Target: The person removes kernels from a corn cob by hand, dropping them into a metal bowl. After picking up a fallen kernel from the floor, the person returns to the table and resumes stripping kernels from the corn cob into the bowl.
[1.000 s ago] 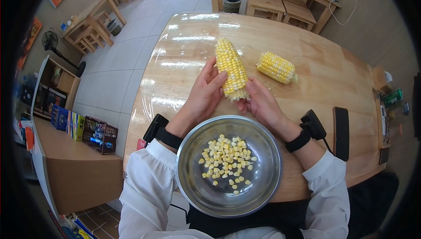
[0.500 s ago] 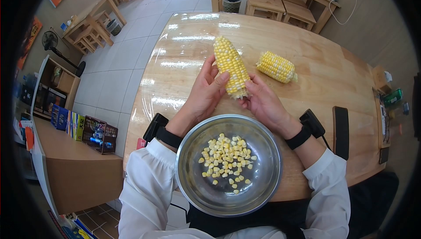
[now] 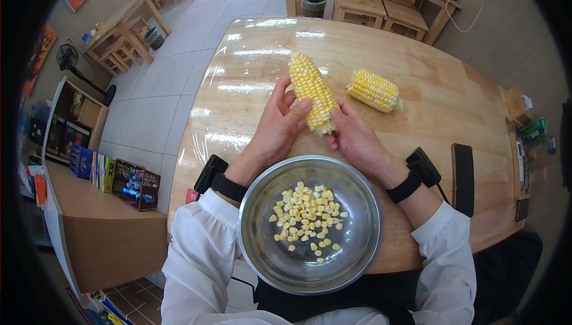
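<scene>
Between both hands, just beyond the bowl, I hold a yellow-and-white corn cob [image 3: 311,89], tilted with its tip pointing away from me. My left hand [image 3: 279,116] wraps its left side, thumb across the kernels. At the ragged lower end, my right hand [image 3: 356,131] grips with its thumb pressed on the kernels; its other fingers are partly hidden. Below my hands sits a steel bowl [image 3: 363,253] with a pile of loose corn kernels [image 3: 304,212] in it. A second, shorter corn cob [image 3: 375,91] lies on the table to the right of my right hand.
The wooden table [image 3: 417,128] carries a black phone-like slab [image 3: 462,180] at right. Along its right edge are a tissue box [image 3: 518,106], a green can [image 3: 532,131] and a tray [image 3: 519,164]. A shelf unit [image 3: 113,229] stands at left.
The held cob's tip has dipped slightly towards me. My right thumb has shifted a little across the lower kernels. The bowl and the second cob look the same.
</scene>
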Tool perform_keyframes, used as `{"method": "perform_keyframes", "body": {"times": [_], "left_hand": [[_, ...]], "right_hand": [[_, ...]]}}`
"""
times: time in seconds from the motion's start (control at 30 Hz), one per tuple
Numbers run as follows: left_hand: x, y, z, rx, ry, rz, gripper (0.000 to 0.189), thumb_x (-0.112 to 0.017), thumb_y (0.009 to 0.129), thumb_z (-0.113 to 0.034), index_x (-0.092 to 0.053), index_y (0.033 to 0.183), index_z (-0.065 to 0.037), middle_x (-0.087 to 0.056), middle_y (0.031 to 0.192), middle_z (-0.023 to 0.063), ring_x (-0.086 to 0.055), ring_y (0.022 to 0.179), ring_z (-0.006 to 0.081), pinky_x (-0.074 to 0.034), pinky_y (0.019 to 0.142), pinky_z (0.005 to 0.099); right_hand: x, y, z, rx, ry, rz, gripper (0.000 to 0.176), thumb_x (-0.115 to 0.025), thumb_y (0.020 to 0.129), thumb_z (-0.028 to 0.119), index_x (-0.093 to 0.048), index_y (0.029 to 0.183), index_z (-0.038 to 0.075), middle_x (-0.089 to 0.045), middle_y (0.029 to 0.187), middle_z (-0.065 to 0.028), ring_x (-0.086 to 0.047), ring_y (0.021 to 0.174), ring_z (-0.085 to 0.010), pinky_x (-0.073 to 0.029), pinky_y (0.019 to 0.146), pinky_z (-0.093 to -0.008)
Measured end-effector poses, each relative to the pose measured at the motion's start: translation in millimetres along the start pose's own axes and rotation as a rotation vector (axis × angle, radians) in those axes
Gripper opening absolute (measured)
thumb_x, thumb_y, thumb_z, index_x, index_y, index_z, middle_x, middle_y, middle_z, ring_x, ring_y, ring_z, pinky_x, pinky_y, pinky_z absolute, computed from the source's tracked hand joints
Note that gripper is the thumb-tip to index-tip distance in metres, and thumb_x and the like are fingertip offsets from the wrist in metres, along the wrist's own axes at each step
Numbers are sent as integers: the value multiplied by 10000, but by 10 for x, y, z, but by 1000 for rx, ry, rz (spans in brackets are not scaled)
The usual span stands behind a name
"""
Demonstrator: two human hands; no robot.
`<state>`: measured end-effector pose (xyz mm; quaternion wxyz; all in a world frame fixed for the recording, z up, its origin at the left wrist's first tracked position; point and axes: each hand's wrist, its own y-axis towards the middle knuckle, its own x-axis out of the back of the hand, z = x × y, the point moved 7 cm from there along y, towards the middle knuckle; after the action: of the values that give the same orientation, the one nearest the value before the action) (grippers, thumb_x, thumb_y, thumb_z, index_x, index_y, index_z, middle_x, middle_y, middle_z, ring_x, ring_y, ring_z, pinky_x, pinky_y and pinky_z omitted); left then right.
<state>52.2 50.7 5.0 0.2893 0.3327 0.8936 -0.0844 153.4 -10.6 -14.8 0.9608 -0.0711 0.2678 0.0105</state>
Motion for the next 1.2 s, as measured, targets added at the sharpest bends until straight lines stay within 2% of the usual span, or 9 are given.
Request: {"method": "perform_keyframes", "body": {"times": [0.1, 0.53, 0.63, 0.7, 0.8, 0.9, 1.03, 1.2], "left_hand": [[-1, -1, 10, -4, 47, 11, 574, -526, 902, -109, -196, 1371, -117, -463, 1229, 109, -486, 1137, 215, -432, 938, 376], [35, -4, 15, 4, 66, -38, 568, -530, 903, -127, -197, 1363, -107, -453, 1233, 125, -490, 1134, 229, -444, 927, 387], [44, -7, 12, 7, 62, -47, 560, -532, 904, -136, -203, 1356, -94, -453, 1236, 126, -491, 1132, 229, -442, 928, 387], [40, -5, 5, 4, 81, -38, 557, -531, 905, -138, -206, 1354, -89, -455, 1235, 126, -492, 1131, 228, -441, 930, 386], [54, -2, 6, 14, 92, -55, 552, -530, 904, -134, -210, 1352, -87, -466, 1223, 124, -500, 1122, 227, -444, 927, 382], [52, -9, -6, 13, 126, -72, 557, -537, 900, -135, -214, 1350, -87, -478, 1204, 122, -508, 1111, 226, -452, 917, 380], [65, -8, -22, 6, 86, -90, 587, -574, 877, -123, -220, 1344, -76, -472, 1186, 127, -510, 1089, 215, -467, 895, 367], [53, -8, -21, -45, 167, -73, 651, -629, 838, -102, -217, 1340, -61, -453, 1179, 143, -507, 1077, 212, -477, 884, 357]], "right_hand": [[2, 6, 0, 6, 13, -6, 338, -543, 910, 282, -418, 1136, 63, -508, 831, 4, -441, 625, -45, -379, 546, -172], [8, -1, 9, -13, 5, 11, 302, -515, 911, 198, -411, 1159, 60, -490, 822, 2, -438, 638, -52, -383, 560, -184], [25, 11, -3, -17, 2, 13, 282, -483, 912, 163, -412, 1163, 55, -494, 840, -2, -444, 646, -56, -389, 571, -188], [-8, -1, -10, -54, 93, 106, 320, -489, 911, 189, -402, 1188, 54, -501, 913, -12, -453, 710, -75, -390, 618, -193], [-34, -13, 2, -70, 98, 114, 308, -472, 925, 210, -415, 1183, 52, -506, 919, -13, -463, 722, -77, -398, 630, -196], [-17, -8, -20, -62, -41, 58, 248, -442, 931, 165, -444, 1156, 60, -514, 848, 4, -467, 658, -62, -406, 589, -190], [-12, 6, -14, -69, -30, 83, 255, -440, 937, 178, -445, 1162, 58, -518, 849, 4, -469, 658, -63, -412, 592, -195], [-44, -16, 4, -99, 14, 73, 292, -396, 885, 97, -444, 1169, 45, -513, 876, -7, -469, 655, -69, -407, 587, -198]]}}
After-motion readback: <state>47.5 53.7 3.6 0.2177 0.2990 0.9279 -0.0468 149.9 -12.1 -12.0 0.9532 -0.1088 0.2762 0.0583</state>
